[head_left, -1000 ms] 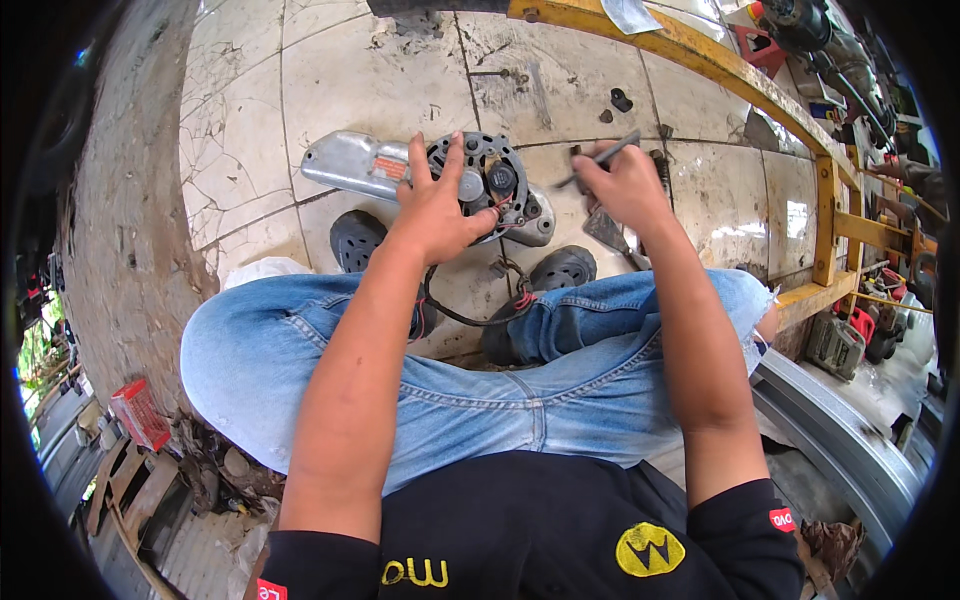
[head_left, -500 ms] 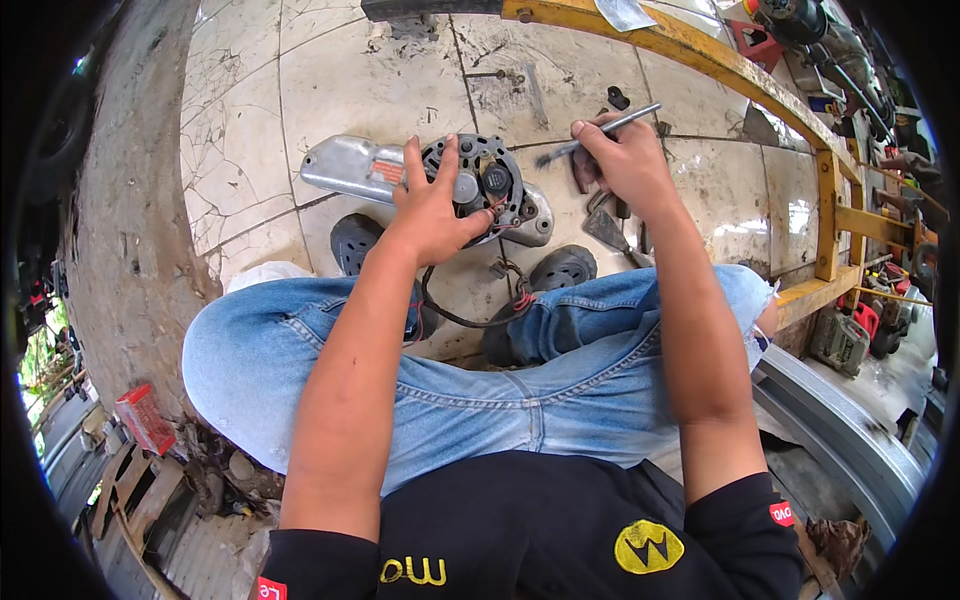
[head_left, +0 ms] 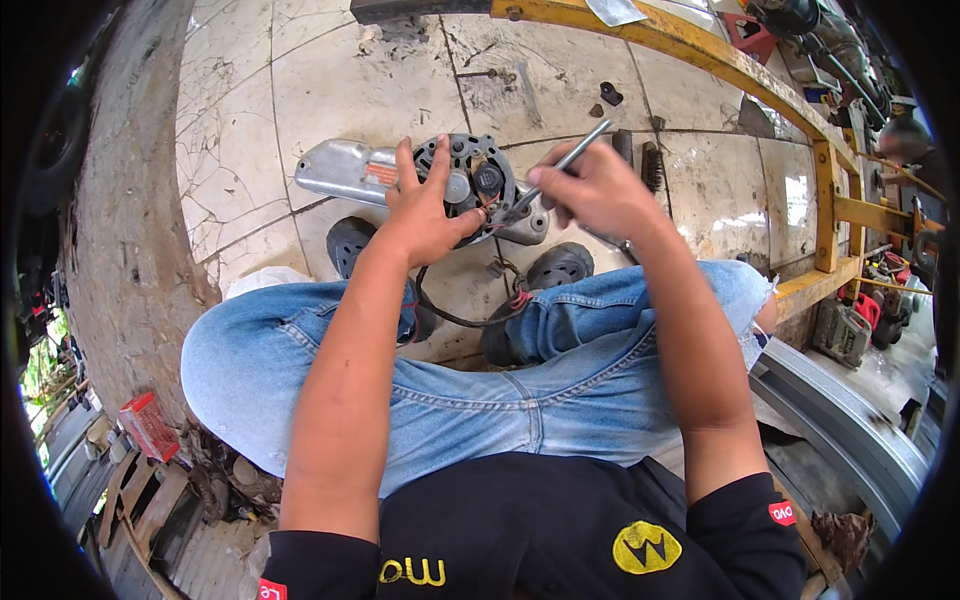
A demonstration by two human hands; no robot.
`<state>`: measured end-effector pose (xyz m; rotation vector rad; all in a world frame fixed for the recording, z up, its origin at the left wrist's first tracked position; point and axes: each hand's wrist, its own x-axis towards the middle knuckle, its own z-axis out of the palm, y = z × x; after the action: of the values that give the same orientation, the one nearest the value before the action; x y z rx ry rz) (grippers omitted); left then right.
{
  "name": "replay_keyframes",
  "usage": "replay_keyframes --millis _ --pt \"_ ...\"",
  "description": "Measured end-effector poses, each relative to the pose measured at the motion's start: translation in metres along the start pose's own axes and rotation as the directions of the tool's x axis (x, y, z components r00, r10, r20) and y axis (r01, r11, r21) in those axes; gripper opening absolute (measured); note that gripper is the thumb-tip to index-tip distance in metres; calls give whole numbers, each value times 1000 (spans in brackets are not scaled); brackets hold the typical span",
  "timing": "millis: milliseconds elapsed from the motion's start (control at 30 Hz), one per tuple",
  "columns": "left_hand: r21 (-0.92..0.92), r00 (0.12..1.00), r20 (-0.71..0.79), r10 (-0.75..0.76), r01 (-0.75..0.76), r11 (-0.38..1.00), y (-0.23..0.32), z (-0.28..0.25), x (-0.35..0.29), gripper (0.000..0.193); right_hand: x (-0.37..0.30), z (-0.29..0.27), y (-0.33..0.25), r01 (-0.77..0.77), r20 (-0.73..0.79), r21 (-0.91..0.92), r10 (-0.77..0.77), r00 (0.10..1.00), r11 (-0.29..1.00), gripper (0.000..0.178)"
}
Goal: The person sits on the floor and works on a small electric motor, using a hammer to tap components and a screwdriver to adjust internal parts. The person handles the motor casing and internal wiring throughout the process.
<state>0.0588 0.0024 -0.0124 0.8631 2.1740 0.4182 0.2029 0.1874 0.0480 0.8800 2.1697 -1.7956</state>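
Observation:
On the tiled floor in front of me lies a silver metal casing [head_left: 335,172] with a long flat arm. A round dark part [head_left: 468,145] with discs and reddish wires sits on it. My left hand [head_left: 425,212] rests on this round part, fingers spread and thumb near the wires. A brush with a slim metal handle [head_left: 572,158] is pinched in my right hand [head_left: 600,192]. Its dark bristle end touches or hovers just over the round part's right edge; I cannot tell which. A dark cable [head_left: 450,318] runs from the part toward my shoes.
Beyond my right hand lie a wire brush [head_left: 653,168] and a dark cylindrical piece [head_left: 622,146]. Small black bits [head_left: 610,94] and a bolt are farther off. A yellow metal frame [head_left: 690,50] spans the far right. A red crate [head_left: 148,425] stands at left.
My right hand has moved left with the brush, from above the floor tools to the round part. The wire brush now shows. My left hand has hardly moved.

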Motion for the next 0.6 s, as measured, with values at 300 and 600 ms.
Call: replay_keyframes --millis 300,600 --pt "2 1000 -10 12 -12 1000 0 2 0 110 7 -14 9 62 -270 36 -50 962 997 26" --pt "29 1000 -2 3 -3 1000 7 1 0 109 16 -21 18 53 -307 -148 -97 947 988 29"
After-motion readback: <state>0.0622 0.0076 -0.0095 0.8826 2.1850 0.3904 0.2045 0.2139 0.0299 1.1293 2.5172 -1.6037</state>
